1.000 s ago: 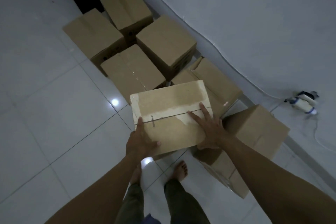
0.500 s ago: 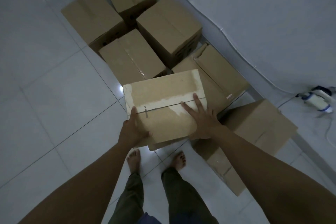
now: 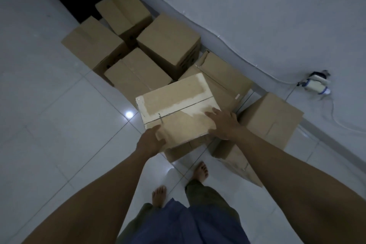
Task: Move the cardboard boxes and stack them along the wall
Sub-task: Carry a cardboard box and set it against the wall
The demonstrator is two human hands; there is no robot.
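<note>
A pale tiled floor (image 3: 49,125) filled the left of the view and met a grey wall (image 3: 257,6) on the right. Along the wall's foot stood a cluster of brown boxes (image 3: 168,43), packed side by side in two rows running away from the person, the nearest of them with a raised flap (image 3: 206,59). Closer in and to the right, a tilted box (image 3: 273,119) leaned near the skirting. In front of the person was a pale box (image 3: 178,109) with a torn, whitish top, held over a lower box (image 3: 184,148) whose near side showed beneath it; whether the two touched could not be told. The left hand (image 3: 151,140) gripped the pale box's near left corner, thumb on top and the fingers curled out of sight under the edge. The right hand (image 3: 223,123) lay on the near right corner, its fingers (image 3: 210,114) fairly straight, close together and flat on the lid. Two bare feet (image 3: 201,171) stood on the tiles below. A small white device (image 3: 316,85) lay by the wall, with a thin cable (image 3: 336,117) trailing from it.
</note>
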